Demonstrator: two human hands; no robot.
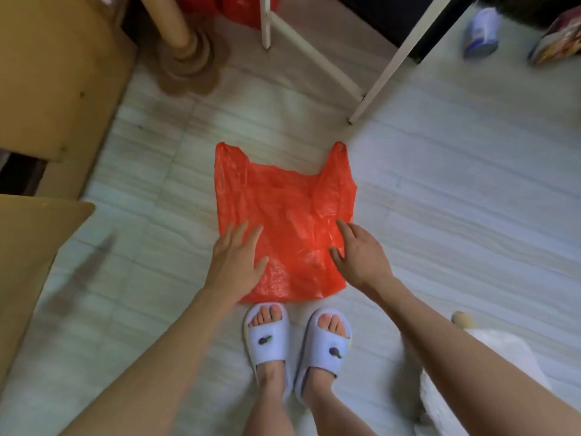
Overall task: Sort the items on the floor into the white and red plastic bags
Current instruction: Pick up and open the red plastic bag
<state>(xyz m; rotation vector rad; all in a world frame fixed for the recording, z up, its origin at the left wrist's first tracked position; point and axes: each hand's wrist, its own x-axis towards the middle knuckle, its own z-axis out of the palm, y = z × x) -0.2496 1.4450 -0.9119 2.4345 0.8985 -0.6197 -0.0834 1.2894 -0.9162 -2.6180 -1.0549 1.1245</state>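
two feet in pale slippers [297, 344] stand on the tiled floor [456, 190], toes just short of the red bag [284, 215]. at the lower right edge, beside the right arm, lies the white bag [490, 366], crumpled, with a small tan thing just past its far end, too blurred to name. the left hand [237, 259] is spread flat, fingers straight and slightly apart, lying over the near left corner of the red bag. the right hand [358, 253] is also open, fingers loosely extended and thumb out, over the bag's near right edge; whether it presses the plastic or hovers just above cannot be told. the red bag lies flat and wrinkled on the floor, bottom edge toward the feet, its two handles pointing away. past the handles stand white frame legs [390, 67]. to the left are wooden furniture and a turned wooden leg [182, 36] with a round base. at the far top edge is another red thing [242, 11], partly hidden. far right, a blurred white-and-blue packet [481, 33] and a colourful box [556, 42] lie on the floor.
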